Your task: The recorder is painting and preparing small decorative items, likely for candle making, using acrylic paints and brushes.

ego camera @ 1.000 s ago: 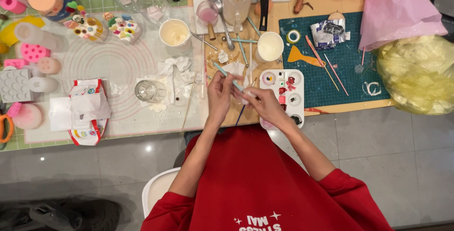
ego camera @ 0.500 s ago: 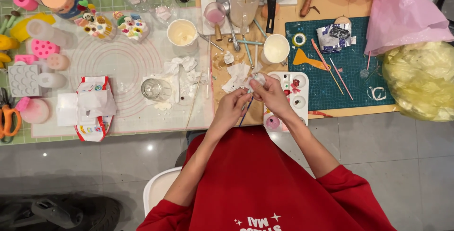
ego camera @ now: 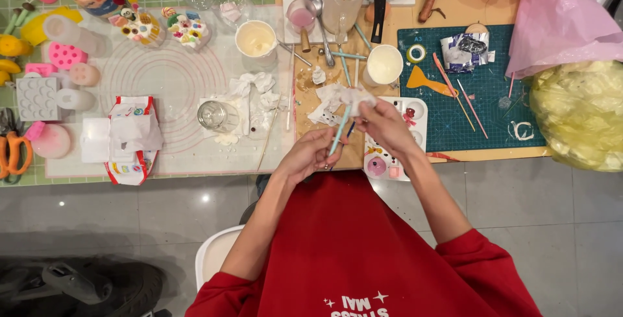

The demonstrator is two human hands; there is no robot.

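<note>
Thin teal-handled tool [ego camera: 339,134], a brush or modelling stick by the look of it, held slantwise over the wooden board [ego camera: 305,135], near the table's front edge. Lower end pinched in left hand [ego camera: 311,155], fingers closed round the handle. Upper end buried in crumpled white tissue [ego camera: 347,99], gripped tight by right hand [ego camera: 383,125]. Tip hidden inside the paper, so cleanliness not to be judged. Wiping apparently mid-course: tissue wrapped on, tool not set down. Just beside the right hand, white paint palette [ego camera: 396,135] with pink and red wells. Farther up, two cream-filled cups [ego camera: 255,39] [ego camera: 384,64], pink-filled glass [ego camera: 301,17], spoon [ego camera: 317,5]. Right: green cutting mat [ego camera: 493,116]. Left: silicone mat [ego camera: 162,83], small glass jar [ego camera: 217,116], more crumpled tissues [ego camera: 256,93].
</note>
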